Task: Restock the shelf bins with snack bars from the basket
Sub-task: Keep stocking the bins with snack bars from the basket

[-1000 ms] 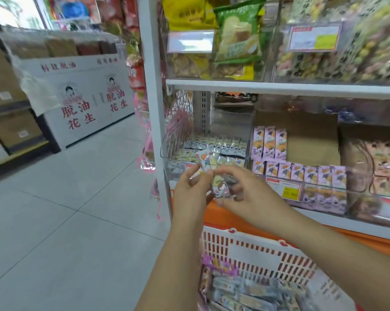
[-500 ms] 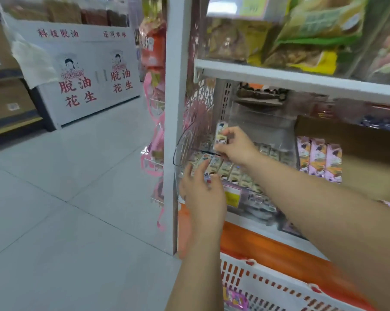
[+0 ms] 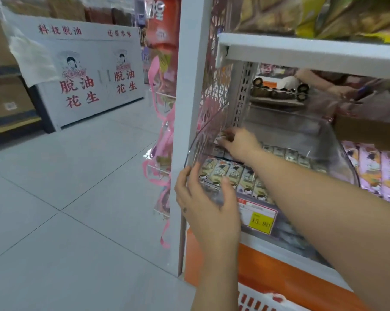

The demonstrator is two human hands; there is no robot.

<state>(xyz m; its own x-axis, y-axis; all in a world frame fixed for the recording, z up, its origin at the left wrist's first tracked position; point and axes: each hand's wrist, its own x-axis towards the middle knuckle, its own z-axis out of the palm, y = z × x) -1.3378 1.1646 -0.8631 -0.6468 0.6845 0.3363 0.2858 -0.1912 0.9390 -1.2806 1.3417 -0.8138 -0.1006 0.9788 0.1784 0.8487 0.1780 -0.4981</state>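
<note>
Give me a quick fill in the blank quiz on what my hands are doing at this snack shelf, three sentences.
1. The right hand holds a snack bar at the back ____ corner of the clear bin.
2. The left hand grips that bin's ____ wall.
3. The part of the price tag showing 15.80 is coloured ____.

Missing words: left; front; yellow.
</note>
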